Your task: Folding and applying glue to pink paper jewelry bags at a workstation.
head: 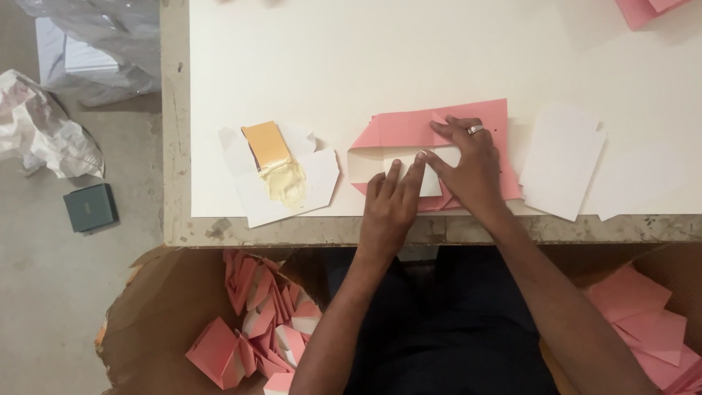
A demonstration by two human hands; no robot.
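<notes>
**A:** What is the pink sheet (439, 128) at centre frame made of?

**B:** Matt paper, pink outside, white inside, creased flat. The tabletop (439, 58) is smooth matt white, its near edge worn and chipped.

**A:** And at left?

**B:** A glossy yellowish paste pad (274, 157) on white paper. Lower frame, rough brown cardboard boxes (161, 307) hold more pink paper; the floor (51, 292) looks like dull concrete.

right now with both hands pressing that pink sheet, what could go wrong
1. The glue blob sits uncovered on a scrap beside the left hand; a stray wrist could smear it.
2. The pink sheet lies near the table edge; it might slip off.
3. The right hand covers the fold, so it could crease crooked.
</notes>
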